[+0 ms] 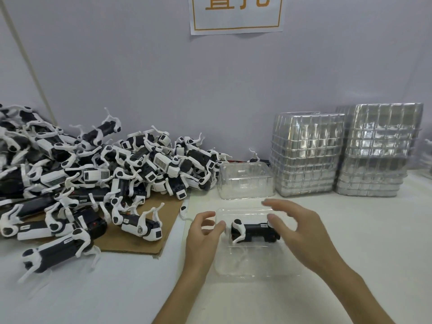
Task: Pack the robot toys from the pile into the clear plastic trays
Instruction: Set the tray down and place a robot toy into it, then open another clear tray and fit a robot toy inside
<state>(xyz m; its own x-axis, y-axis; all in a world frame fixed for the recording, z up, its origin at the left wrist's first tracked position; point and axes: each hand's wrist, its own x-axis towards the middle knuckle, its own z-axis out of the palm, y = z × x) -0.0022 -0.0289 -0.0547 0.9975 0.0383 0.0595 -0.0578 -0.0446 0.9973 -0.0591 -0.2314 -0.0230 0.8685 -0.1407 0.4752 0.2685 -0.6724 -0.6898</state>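
A black-and-white robot dog toy (253,231) lies on its side in the far half of a clear plastic tray (252,263) on the white table in front of me. My left hand (202,235) rests at the tray's left edge, thumb and fingers loosely curved, touching the rim near the toy's head. My right hand (297,226) hovers over the toy's right end with fingers spread; one fingertip touches the toy's rear. A big pile of robot toys (93,174) covers the left of the table.
A brown cardboard sheet (138,239) lies under the pile. One empty clear tray (245,180) stands behind the working tray. Two tall stacks of clear trays (306,155) (378,150) stand at the back right against the grey wall. A loose white leg (184,212) lies near my left hand.
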